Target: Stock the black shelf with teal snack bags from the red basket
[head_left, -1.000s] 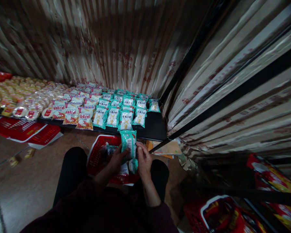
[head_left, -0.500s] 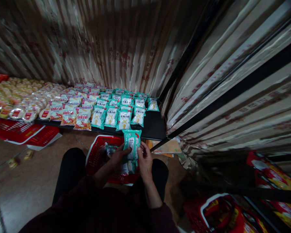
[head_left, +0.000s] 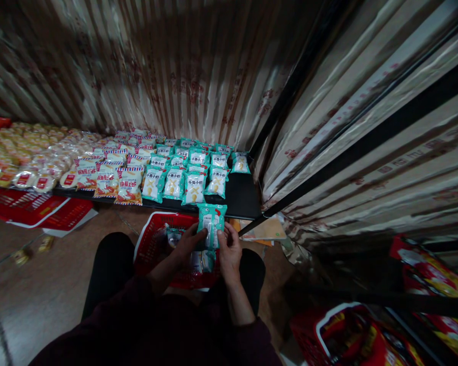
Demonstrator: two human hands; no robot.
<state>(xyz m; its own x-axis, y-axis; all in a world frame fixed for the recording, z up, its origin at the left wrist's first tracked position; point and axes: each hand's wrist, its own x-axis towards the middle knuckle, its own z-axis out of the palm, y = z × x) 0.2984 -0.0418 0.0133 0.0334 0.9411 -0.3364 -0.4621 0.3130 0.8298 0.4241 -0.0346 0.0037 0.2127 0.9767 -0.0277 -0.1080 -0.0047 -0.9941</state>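
Between my two hands I hold a teal snack packet (head_left: 212, 223) with its printed back side towards me. My left hand (head_left: 187, 245) is closed on its left edge, thumb on the front. The right edge is pinched by my right hand (head_left: 230, 250). Below them, between my knees, stands a red basket (head_left: 149, 244) with more teal packets (head_left: 208, 260) inside. Just beyond my hands, rows of upright teal and white packets (head_left: 194, 185) lean back on a black shelf (head_left: 242, 195). One packet (head_left: 240, 162) stands at the right end of the back row.
Left along the shelf are striped shrimp snack packets (head_left: 130, 185) and round wrapped snacks (head_left: 44, 183). A black post (head_left: 257, 221) rises at the shelf's right end. Red baskets (head_left: 46, 208) sit under the shelf at left, another basket (head_left: 309, 330) at lower right. Small wrappers (head_left: 21, 256) lie on the floor.
Both hands have shifted the held packet slightly to the right, and it is a little more upright. The packets on the shelf stand as before.
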